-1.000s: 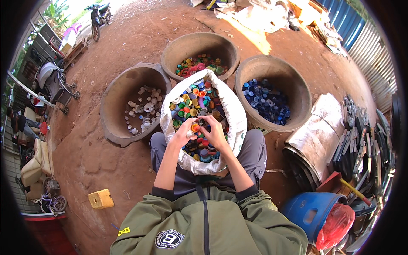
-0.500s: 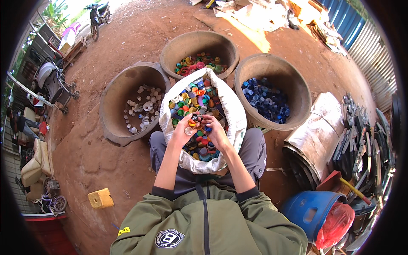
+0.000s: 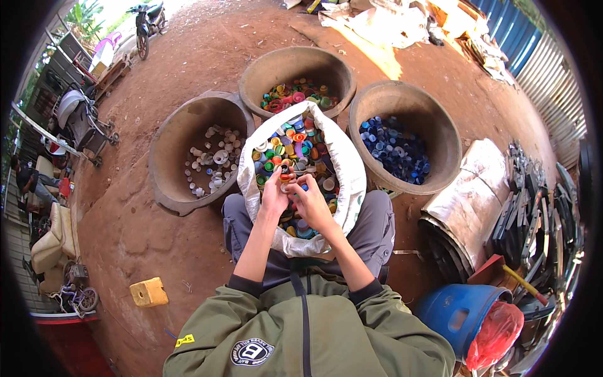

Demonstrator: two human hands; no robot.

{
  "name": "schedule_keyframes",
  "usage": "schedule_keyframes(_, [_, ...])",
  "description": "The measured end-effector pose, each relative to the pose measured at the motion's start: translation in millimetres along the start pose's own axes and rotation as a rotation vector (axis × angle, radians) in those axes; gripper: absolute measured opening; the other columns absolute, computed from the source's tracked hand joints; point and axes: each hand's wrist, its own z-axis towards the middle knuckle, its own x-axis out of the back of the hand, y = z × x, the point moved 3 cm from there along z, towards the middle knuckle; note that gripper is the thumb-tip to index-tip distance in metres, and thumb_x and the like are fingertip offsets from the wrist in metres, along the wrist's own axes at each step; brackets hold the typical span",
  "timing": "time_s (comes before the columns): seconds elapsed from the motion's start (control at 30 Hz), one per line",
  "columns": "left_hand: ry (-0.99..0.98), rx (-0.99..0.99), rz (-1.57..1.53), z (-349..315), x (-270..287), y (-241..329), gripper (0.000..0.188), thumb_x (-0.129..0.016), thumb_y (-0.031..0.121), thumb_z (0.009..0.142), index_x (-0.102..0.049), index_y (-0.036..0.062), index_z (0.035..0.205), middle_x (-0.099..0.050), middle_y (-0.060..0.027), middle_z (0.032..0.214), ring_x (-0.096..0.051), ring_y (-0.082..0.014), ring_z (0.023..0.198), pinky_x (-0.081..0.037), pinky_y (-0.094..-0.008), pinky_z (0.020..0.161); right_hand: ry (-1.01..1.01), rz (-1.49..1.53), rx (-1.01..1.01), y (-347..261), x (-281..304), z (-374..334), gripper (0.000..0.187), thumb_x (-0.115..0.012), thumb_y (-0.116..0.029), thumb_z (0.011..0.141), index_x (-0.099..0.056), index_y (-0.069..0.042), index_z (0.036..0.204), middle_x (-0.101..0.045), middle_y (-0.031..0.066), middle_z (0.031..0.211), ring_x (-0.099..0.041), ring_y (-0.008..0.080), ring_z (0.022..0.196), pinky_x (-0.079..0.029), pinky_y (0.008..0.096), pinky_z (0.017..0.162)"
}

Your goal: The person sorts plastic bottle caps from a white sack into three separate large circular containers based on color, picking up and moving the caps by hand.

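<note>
Head view looked down on a seated person in an olive jacket, with a white sack (image 3: 352, 182) of mixed-colour bottle caps (image 3: 295, 151) propped open between the knees at the centre of the frame. Both hands were in the mouth of the sack, side by side and touching. The left hand (image 3: 274, 196) had its fingers curled narrowly around a few caps, one dark cap pinched at the fingertips toward 12 o'clock. The right hand (image 3: 311, 202) was likewise curled close over caps in the pile; exactly which ones it gripped could not be told.

Three round brown basins ringed the sack. At 10 o'clock from the hands sat the left basin (image 3: 164, 164), holding white and pale caps (image 3: 210, 160). At 12 o'clock stood the middle basin (image 3: 295, 63), with red, green and pink caps just beyond the sack's top edge. At 2 o'clock lay the right basin (image 3: 440, 135), with blue caps (image 3: 392, 147) inside.

At 8 o'clock a yellow block (image 3: 148, 292) lay on the red dirt. At 4 o'clock stood a blue drum (image 3: 455, 311) with a red bag (image 3: 496, 333) touching it. A motorbike (image 3: 146, 19) was parked far off at 11 o'clock.
</note>
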Motion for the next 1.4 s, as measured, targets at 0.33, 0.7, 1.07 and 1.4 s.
schedule_keyframes(0.33, [0.002,0.102,0.005,15.2,26.4,-25.4,0.035,-0.044,0.026,0.101,-0.047,0.0019,0.127,-0.058,-0.0124,0.121,-0.058,-0.0207,0.109,-0.045,-0.0356,0.098,0.16,0.277,-0.418,32.6,-37.7,63.2,0.017,-0.059,-0.012,0.091,-0.062,0.004,0.097,-0.069,0.0162,0.083,-0.068,0.0249,0.078,-0.052,0.0349,0.07])
schedule_keyframes(0.7, [-0.055,0.002,-0.119,5.6,23.3,0.2,0.035,-0.039,0.022,0.098,-0.048,0.0114,0.131,-0.051,-0.0047,0.134,-0.047,-0.0197,0.126,-0.036,-0.0408,0.106,-0.06,1.556,-0.747,33.4,-56.4,84.1,0.042,-0.041,-0.002,0.088,-0.051,0.0,0.128,-0.06,0.011,0.111,-0.057,0.0174,0.101,-0.047,0.0285,0.077])
schedule_keyframes(1.07, [-0.098,0.098,0.109,3.4,13.0,-3.6,0.032,-0.044,0.003,0.097,-0.048,-0.0072,0.127,-0.055,-0.0205,0.125,-0.054,-0.0279,0.118,-0.045,-0.0349,0.104,0.64,1.844,-0.401,98.8,69.5,42.6,0.037,-0.042,-0.006,0.101,-0.035,0.017,0.129,-0.045,0.0287,0.136,-0.05,0.0305,0.126,-0.041,0.0332,0.11])
schedule_keyframes(1.4, [-0.166,-0.055,0.193,2.0,-21.5,-3.3,0.031,-0.041,0.012,0.102,-0.048,-0.0063,0.126,-0.057,-0.0161,0.121,-0.054,-0.0269,0.12,-0.041,-0.0365,0.109,0.337,1.226,-0.669,93.8,17.4,21.2,0.034,-0.042,-0.021,0.103,-0.052,-0.002,0.13,-0.057,0.0099,0.128,-0.056,0.0187,0.115,-0.045,0.0319,0.095])
